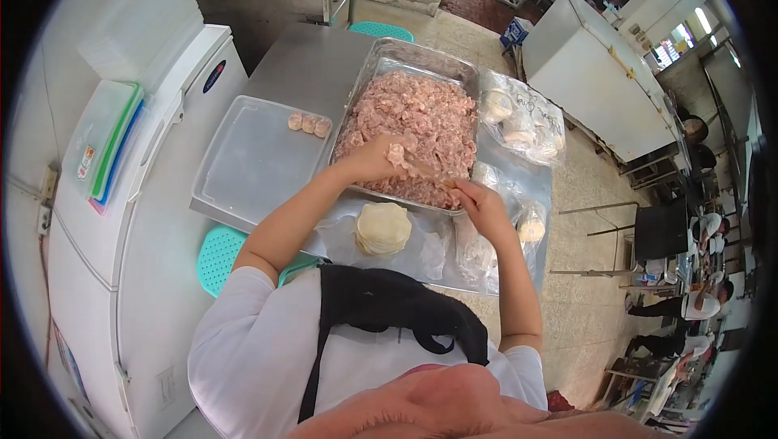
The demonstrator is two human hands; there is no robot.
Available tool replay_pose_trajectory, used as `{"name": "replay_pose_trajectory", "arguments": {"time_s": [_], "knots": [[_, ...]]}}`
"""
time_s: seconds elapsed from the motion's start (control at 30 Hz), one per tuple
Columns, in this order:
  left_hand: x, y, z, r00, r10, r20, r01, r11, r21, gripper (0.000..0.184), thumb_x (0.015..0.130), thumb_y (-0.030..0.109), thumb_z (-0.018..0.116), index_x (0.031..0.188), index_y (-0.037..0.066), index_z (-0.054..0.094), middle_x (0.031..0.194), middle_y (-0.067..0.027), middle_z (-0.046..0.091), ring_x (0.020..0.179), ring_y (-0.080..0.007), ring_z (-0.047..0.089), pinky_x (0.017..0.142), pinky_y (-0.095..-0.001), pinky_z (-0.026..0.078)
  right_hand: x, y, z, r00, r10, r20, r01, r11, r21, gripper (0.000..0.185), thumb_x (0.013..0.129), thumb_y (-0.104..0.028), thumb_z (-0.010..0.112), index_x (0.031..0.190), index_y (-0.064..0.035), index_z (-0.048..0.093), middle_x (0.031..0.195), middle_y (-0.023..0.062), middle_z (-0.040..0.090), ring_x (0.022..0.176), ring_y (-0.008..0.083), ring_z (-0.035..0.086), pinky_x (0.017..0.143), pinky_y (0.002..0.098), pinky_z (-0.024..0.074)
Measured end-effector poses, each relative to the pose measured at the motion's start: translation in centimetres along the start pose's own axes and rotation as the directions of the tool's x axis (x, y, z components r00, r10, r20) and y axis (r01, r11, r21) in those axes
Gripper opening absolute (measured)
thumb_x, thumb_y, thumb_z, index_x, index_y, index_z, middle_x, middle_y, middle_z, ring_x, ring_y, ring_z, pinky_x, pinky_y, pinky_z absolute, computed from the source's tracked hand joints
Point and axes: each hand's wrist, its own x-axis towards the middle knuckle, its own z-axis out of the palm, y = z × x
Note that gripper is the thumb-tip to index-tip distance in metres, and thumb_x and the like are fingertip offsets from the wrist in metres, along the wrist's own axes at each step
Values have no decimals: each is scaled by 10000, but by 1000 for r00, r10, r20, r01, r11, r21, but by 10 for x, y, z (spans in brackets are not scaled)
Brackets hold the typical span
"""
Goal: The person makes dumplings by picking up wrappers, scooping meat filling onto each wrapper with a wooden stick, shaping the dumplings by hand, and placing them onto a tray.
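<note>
Over the near side of a deep metal tray heaped with pink minced meat, my left hand is closed round a small dumpling with meat at its top. My right hand grips a thin, light-brown spatula, whose far end points toward the dumpling. Its exact tip is hard to make out against the meat. A stack of round, pale dough wrappers lies on plastic sheeting just in front of my body. To the left, a flat translucent tray carries a short row of dumplings at its far right corner.
Plastic bags of pale dough rounds lie right of the meat tray, with more wrapped stacks nearer me. A white freezer stands left. Turquoise stools sit by the metal table. Several people work far right.
</note>
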Motion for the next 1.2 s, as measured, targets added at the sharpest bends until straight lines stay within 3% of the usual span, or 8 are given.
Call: {"name": "replay_pose_trajectory", "arguments": {"time_s": [0.2, 0.27, 0.37, 0.5, 0.57, 0.77, 0.83, 1.2], "knots": [[10, -34, 17, 990, 37, -138, -90, 913, -399, 421, 741, 233, 799, 1080, 21, 667, 958, -119, 711, 878, -221, 669, 797, -341, 519, -6, 12, 50, 988, 5, -157, -47, 962, -270, 246, 937, -211, 577, 1167, -171, 655, 855, 145, 626, 780, 358, 640, 661, 458, 510], [-2, -4, 6, 926, -359, -118, 358, 933, -28, 353, 796, 206, 766, 1089, 33, 668, 931, -81, 709, 828, -174, 654, 778, -316, 520, -10, 38, 46, 990, 75, -123, -114, 930, -349, 267, 945, -229, 561, 1189, -158, 640, 896, 162, 640, 801, 357, 651, 675, 453, 516], [-17, 13, -5, 990, -119, 78, 139, 930, -339, 319, 842, 158, 720, 1124, 26, 653, 896, -70, 686, 817, -171, 657, 706, -312, 528, -20, 42, 26, 991, 118, -58, -131, 935, -329, 277, 948, -199, 584, 1196, -100, 655, 915, 141, 676, 761, 316, 652, 669, 415, 510], [-27, 28, -7, 997, -33, 65, 60, 882, -467, 371, 824, 224, 756, 1125, 34, 653, 865, -64, 668, 827, -173, 645, 751, -335, 521, -28, 6, -10, 982, 190, -20, -186, 974, 129, 307, 966, -201, 591, 1229, -52, 645, 905, 100, 710, 762, 171, 636, 680, 326, 489], [-20, 14, 0, 979, 172, -111, -189, 968, -163, 421, 789, 257, 783, 1130, 47, 651, 905, -63, 670, 884, -177, 642, 825, -333, 510, -26, -9, -2, 966, 245, 88, -260, 928, 268, 313, 969, -201, 593, 1233, -40, 642, 895, 82, 714, 766, 136, 621, 681, 307, 478], [-10, 1, 10, 997, 25, -78, -22, 999, 43, 455, 753, 293, 792, 1105, 38, 656, 1067, -92, 687, 974, -188, 641, 892, -315, 489, -10, 31, 16, 993, -74, 87, 48, 960, 276, 293, 953, -201, 614, 1205, -58, 660, 862, 67, 695, 737, 191, 644, 655, 337, 490], [-10, 16, 8, 987, -105, -121, 105, 994, -9, 468, 755, 299, 789, 1117, 37, 650, 1083, -104, 685, 986, -197, 642, 894, -326, 488, -7, 14, -3, 997, 77, 25, -72, 985, -157, 262, 930, -239, 616, 1146, -103, 675, 933, 122, 680, 789, 318, 665, 717, 416, 528], [-12, -11, 7, 996, -14, -89, 1, 989, -145, 568, 777, 378, 767, 1206, 43, 603, 1238, -187, 621, 1109, -316, 599, 976, -392, 454, -10, 31, 9, 972, 234, 35, -203, 898, -391, 260, 945, -212, 588, 1169, -108, 669, 991, 162, 691, 859, 317, 675, 755, 384, 527]]}}
